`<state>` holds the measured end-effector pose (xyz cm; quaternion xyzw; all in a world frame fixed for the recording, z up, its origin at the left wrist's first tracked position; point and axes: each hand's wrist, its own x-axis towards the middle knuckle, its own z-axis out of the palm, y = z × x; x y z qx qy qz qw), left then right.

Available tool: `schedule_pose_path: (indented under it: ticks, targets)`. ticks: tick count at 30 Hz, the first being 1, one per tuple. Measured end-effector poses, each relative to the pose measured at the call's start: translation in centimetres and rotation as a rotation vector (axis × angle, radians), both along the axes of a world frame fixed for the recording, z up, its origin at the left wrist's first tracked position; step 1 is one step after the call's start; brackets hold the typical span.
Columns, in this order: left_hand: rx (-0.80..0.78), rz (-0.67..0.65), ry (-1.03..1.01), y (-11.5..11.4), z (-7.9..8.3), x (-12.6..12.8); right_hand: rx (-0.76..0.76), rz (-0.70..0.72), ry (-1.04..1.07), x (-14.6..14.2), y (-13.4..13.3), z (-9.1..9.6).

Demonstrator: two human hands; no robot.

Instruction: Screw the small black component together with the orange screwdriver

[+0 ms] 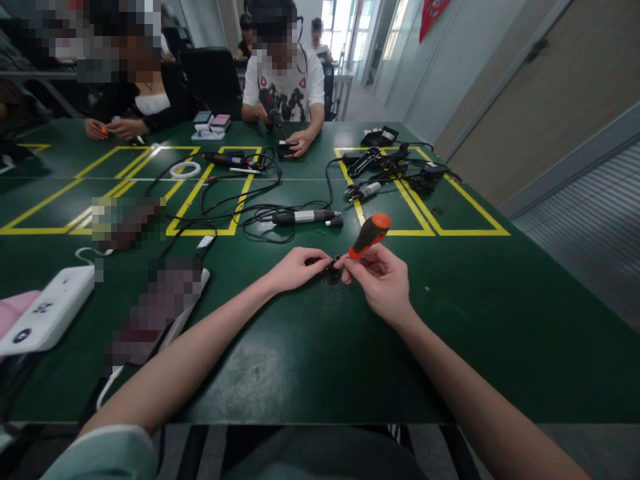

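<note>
Even indoor light, daylight from far windows (345,27); glare on the table (260,360); edges bowed, patches pixelated.

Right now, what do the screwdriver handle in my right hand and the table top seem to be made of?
The screwdriver handle in your right hand looks like moulded plastic, perhaps rubber-coated: orange cap, black grip, smooth dull sheen. The table top looks like dark green laminate or matting, I can't tell which: matt, with pale scuffed patches and yellow lines.
</note>
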<state>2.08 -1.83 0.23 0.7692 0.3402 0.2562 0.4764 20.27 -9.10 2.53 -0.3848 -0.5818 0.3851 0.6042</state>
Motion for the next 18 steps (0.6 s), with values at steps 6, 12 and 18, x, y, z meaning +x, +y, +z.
schedule_pose_path:
  ticks: [6, 12, 18]
  targets:
    - [-0.012, 0.001, -0.015, -0.01, -0.26, -0.06, -0.004, 0.036, -0.007, -0.16, 0.10, -0.07]
    - [0.012, 0.001, 0.003, -0.04, -0.02, -0.05, -0.018, -0.011, 0.086, -0.23, 0.34, -0.54]
    - [0.015, 0.010, -0.004, 0.04, -0.04, 0.01, -0.017, 0.005, 0.048, 0.21, 0.65, -0.43]
